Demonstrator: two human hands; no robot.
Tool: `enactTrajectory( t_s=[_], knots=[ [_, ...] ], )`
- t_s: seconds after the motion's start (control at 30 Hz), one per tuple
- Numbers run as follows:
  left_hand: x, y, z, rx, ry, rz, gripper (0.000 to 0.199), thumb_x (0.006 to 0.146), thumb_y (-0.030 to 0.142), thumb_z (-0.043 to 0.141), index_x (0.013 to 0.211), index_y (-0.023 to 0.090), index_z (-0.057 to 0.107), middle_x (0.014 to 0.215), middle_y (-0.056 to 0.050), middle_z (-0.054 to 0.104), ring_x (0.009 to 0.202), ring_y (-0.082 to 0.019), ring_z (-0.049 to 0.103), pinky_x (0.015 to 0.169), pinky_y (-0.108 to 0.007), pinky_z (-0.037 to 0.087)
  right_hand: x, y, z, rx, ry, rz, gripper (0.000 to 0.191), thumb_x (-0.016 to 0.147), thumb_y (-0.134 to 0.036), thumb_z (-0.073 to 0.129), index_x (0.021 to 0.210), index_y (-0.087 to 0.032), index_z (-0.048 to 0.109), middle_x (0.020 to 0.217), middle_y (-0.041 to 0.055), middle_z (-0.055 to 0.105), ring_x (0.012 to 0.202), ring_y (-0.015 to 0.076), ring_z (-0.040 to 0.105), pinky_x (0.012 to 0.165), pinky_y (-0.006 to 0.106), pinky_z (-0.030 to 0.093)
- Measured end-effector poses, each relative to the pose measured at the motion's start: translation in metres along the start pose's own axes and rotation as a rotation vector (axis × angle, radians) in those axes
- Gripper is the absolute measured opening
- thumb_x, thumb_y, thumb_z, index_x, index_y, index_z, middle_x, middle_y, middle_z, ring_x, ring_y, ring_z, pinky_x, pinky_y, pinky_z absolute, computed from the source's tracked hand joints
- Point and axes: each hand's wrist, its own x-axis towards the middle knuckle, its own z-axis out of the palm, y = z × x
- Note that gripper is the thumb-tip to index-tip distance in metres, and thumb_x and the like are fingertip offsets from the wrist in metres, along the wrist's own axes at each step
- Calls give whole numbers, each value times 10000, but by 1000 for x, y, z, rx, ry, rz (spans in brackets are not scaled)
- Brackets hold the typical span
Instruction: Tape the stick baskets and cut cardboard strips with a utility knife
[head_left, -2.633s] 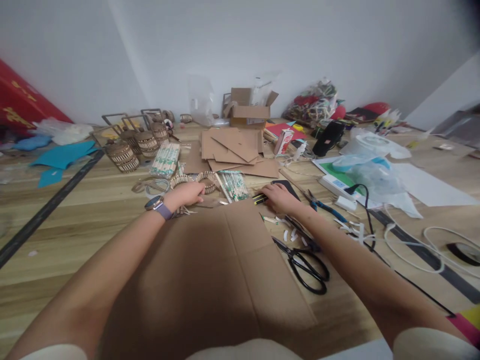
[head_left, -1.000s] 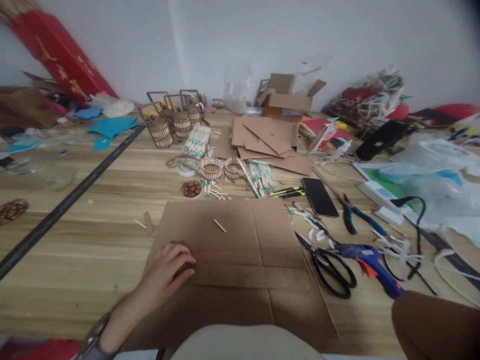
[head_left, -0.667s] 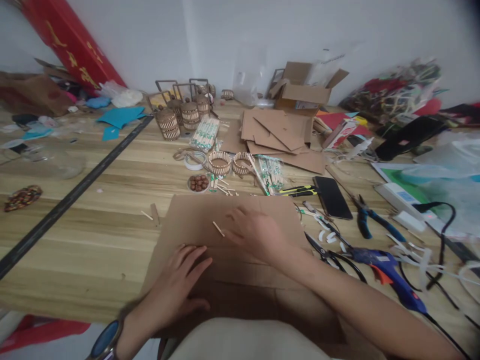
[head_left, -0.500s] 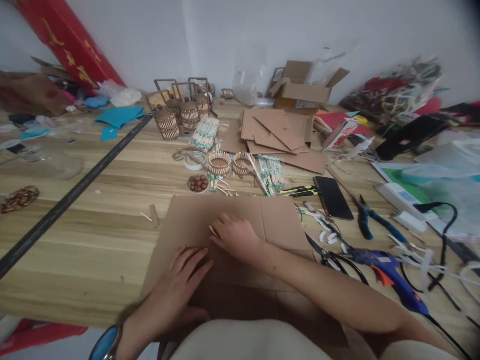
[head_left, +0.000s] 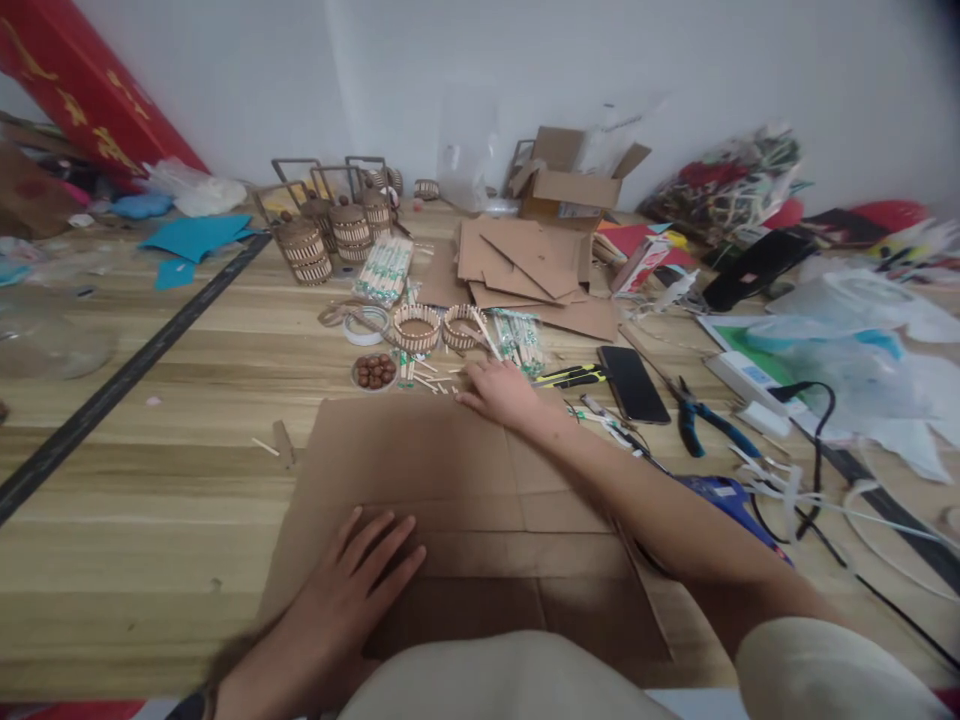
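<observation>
One left hand point(head_left: 349, 590): spread wide on the brown, creased cardboard point(head_left: 420, 465), apparently holding nothing.
Right hand point(head_left: 506, 392): half curled at the cardboard's far edge; cannot tell if it grips anything.
Loose sticks point(head_left: 426, 383): just left of the right hand, the nearer one; pointing various ways, short, pale.

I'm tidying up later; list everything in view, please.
Cardboard sheet: one, brown, foreground
Slatted rings: two, brown, beyond sheet
Balls: several, brown, in a clear dish
Loose sticks: several, pale, near rings
Stick packets: two, white-green, behind and beside rings
Phone: one, black, right of centre
Pliers: one, blue, right of phone
Glue gun: one, blue, right, partly hidden
Lidded baskets: several, brown, back left
Cardboard pieces: several, brown, back centre
Long box: one, red, back left
Other clutter: uncounted, mixed, all around
Left hand: one, on the sheet
Right hand: one, at the sheet's far edge
</observation>
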Motion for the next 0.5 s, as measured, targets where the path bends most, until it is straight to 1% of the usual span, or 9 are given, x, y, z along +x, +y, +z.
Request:
enactTrajectory(
  t_s=[0.07, 0.17, 0.27, 0.37, 0.5],
  knots=[
    [-4, 1, 3, 20, -3, 28, 920, 805, 212, 710, 1602, 348, 271, 1650, -112, 350, 1493, -385, 356, 1196, -743, 181, -7, 7, 0, 9, -31, -45, 359, 985, -468, 570, 1132, -157, 675, 1172, 164, 701, 1153, 312, 557, 981, 418, 369],
    [-6, 4, 4, 57, -25, 51, 939, 795, 83, 629, 1606, 359, 246, 1646, -103, 360, 1493, -367, 366, 1194, -747, 185, -13, 13, 2, 34, -57, -94, 368, 976, -499, 583, 1113, -173, 686, 1183, 135, 698, 1153, 296, 539, 961, 391, 347],
    [-3, 6, 1, 73, -31, 51, 928, 804, 57, 616, 1602, 363, 254, 1644, -101, 361, 1507, -364, 344, 1192, -748, 188, -12, 19, 5, 62, -76, -110, 347, 967, -490, 604, 1068, -172, 697, 1154, 128, 697, 1119, 284, 549, 902, 361, 363],
    [1, 7, -2, 99, -25, 86, 848, 846, 49, 599, 1585, 344, 305, 1624, -123, 391, 1503, -360, 356, 1184, -756, 186, -9, 21, 5, 76, -82, -125, 314, 951, -464, 636, 1011, -163, 703, 1087, 123, 698, 1065, 274, 567, 862, 345, 377],
    [0, 14, 2, 191, 30, 125, 692, 901, 16, 544, 1521, 304, 441, 1570, -151, 466, 1472, -355, 416, 1187, -766, 127, -13, 15, 1, 87, -37, -148, 312, 963, -442, 622, 999, -140, 695, 1111, 139, 663, 1060, 266, 562, 882, 344, 389]
  ],
)
